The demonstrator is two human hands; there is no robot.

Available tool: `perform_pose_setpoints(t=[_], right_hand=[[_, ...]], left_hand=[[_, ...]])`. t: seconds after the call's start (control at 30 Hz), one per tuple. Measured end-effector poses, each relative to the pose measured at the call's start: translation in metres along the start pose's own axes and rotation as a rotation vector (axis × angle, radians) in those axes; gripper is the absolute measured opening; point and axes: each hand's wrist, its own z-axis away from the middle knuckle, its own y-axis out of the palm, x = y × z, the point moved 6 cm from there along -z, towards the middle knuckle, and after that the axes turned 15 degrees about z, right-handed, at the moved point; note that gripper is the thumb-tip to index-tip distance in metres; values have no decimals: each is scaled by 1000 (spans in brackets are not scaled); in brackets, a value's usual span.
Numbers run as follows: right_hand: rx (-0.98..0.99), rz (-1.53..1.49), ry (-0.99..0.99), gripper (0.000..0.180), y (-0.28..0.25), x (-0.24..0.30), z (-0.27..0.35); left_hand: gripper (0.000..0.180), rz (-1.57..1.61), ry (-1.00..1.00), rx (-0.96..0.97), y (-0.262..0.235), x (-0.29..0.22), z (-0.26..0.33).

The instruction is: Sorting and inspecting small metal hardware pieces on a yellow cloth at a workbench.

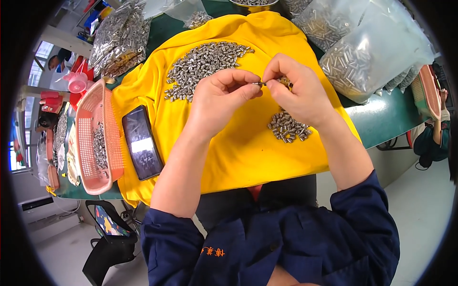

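My left hand and my right hand meet over a yellow cloth. Between their pinched fingertips is a small dark metal piece, too small to name more closely. Curled fingers of the right hand also partly cover something brass-coloured and dark. A large heap of short silvery metal cylinders lies beyond and left of my left hand. Under my right wrist sits a smaller pile of similar cylinders.
On the left a phone rests on the cloth beside a pink plastic basket with metal parts inside. Clear bags of metal parts stand at the far right, another bag at the far left. A metal bowl is at the back.
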Motion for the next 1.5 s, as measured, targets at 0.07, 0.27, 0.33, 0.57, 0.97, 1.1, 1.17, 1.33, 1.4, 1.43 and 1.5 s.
perform_pose_setpoints(t=[0.07, 0.27, 0.33, 0.57, 0.97, 1.1, 1.17, 1.33, 1.4, 1.43, 1.5], right_hand=[[-1, 83, -2, 6, -1, 2, 1], [-40, 318, -21, 5, 3, 6, 1], [-60, 339, -29, 6, 7, 4, 2], [-56, -56, 174, 6, 3, -18, -2], [-135, 59, 48, 6, -6, -4, -1], [-130, 62, 16, 6, -3, -4, -1], [-120, 58, 12, 6, -1, -4, -1], [-114, 1, 12, 6, -2, -1, -1], [-98, -6, 7, 6, -1, 0, -1], [-98, -6, 7, 6, -1, 0, -1], [-119, 48, -26, 6, -2, 2, -1]], left_hand=[[12, 6, 22, -1, 1, -1, 0], [9, -229, 94, -92, -2, -1, -2], [10, -249, 99, -103, -2, 0, -2], [12, -258, 130, -122, -14, -3, -6], [16, -329, 156, -90, -9, -4, -4], [15, 227, -35, -18, -11, 12, -6], [14, 312, -54, -4, -9, 13, -5], [13, 386, -50, 49, -5, 16, -5], [13, 400, -40, 65, -4, 16, -6], [13, 399, -40, 65, -4, 16, -6], [13, 400, -35, 59, -4, 16, -5]])
